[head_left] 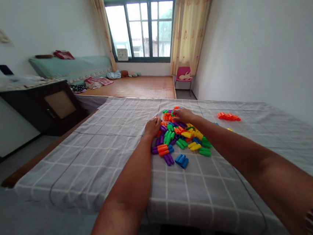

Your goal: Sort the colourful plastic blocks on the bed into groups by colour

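Blocks (169,136) apparently being picked through

On the cloth (93,153) they are heaped, an orange row (228,116) set apart; left hand (153,126) curled beside, right hand (183,115) at the far end, any grasp untellable; a careful pinch seems called for

L. hand (153,126) at far-left edge of blk. pile (169,136), R. hand (183,114) over its far end; orange row (228,117) rt. of pile, window (144,30) well beyond it.
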Available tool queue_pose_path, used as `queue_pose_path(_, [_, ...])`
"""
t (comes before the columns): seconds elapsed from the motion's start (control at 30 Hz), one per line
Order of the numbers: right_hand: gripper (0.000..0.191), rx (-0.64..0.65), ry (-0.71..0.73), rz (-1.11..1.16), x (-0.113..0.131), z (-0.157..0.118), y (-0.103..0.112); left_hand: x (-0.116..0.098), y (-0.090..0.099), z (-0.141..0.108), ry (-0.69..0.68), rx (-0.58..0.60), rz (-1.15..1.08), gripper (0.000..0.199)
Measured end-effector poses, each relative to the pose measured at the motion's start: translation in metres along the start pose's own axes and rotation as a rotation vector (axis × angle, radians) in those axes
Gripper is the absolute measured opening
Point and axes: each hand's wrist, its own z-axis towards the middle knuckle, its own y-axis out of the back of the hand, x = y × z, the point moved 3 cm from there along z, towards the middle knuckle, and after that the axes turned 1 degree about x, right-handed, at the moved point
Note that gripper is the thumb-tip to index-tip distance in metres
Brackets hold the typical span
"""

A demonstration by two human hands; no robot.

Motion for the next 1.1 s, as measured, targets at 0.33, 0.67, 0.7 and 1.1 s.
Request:
queue_pose_path(0.33, [0.023,-0.135,-0.073,0.419,-0.043,-0.034,0.031,0.003,-0.005,0.003,-0.01,0.02,0.068,0.041])
queue_pose_path(0.67, [0.02,-0.501,-0.915,0.753,-0.234,-0.19,-0.002,0.003,0.007,0.009,-0.122,-0.23,0.049,0.037])
queue_pose_path(0.7, [0.019,-0.458,-0.932,0.721,-0.237,-0.195,-0.01,0.006,0.006,0.009,-0.113,-0.212,0.055,0.037])
queue_pose_path(1.1, [0.034,-0.248,-0.76,0.281,-0.236,-0.203,-0.03,0.017,0.002,0.011,-0.074,-0.137,0.047,0.038])
